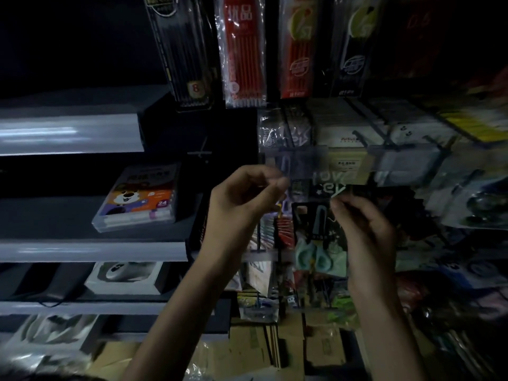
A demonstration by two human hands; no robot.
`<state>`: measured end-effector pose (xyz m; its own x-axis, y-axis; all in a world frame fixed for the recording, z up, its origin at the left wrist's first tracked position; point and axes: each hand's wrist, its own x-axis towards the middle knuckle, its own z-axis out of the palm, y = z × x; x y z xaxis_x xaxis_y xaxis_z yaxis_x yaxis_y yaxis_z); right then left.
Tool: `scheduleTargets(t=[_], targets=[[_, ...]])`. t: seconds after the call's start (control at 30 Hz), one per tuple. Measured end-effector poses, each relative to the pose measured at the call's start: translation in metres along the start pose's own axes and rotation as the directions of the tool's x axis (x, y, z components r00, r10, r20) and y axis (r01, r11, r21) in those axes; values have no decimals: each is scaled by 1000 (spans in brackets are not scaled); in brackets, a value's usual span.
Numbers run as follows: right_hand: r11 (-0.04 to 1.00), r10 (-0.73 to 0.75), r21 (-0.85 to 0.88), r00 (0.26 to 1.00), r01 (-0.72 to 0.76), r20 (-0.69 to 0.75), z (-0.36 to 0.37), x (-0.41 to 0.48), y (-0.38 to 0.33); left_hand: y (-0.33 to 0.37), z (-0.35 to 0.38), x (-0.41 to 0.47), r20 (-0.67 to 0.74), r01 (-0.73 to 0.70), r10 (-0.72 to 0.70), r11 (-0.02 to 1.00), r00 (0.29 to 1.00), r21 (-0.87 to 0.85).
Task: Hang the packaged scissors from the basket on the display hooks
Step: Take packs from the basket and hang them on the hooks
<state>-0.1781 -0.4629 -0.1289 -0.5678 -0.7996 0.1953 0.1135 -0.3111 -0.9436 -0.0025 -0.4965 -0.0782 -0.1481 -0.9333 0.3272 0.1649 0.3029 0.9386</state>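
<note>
A packaged pair of scissors (319, 237) with mint-green handles on a dark card hangs between my hands, in front of the display rack. My left hand (242, 199) pinches the package's top left corner. My right hand (362, 226) pinches its top right edge. The top of the card is level with a clear hook bar and price strip (305, 158), where another dark card (297, 130) hangs. Motion blur hides whether the card's hole is on a hook. The basket is out of view.
Hanging packs of pens and refills (242, 50) fill the rack above. Grey shelves on the left hold a marker box (137, 199) and a boxed mouse (126, 276). More hanging goods crowd the right side. Cardboard boxes (258, 350) lie on the floor below.
</note>
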Motion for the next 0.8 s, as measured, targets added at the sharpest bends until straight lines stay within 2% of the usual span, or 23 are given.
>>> scheduleTargets(t=[0.23,0.6,0.8], targets=[[999,-38,9,997,38,65,10,-6,-9,23,-3,0,51,-36,38,999,998,-40],[997,-61,51,995,57,85,42,0,-13,34,-10,2,47,-80,74,988,996,130],[996,-70,51,996,67,54,52,8,-15,35,-12,-3,39,-47,42,986,998,162]])
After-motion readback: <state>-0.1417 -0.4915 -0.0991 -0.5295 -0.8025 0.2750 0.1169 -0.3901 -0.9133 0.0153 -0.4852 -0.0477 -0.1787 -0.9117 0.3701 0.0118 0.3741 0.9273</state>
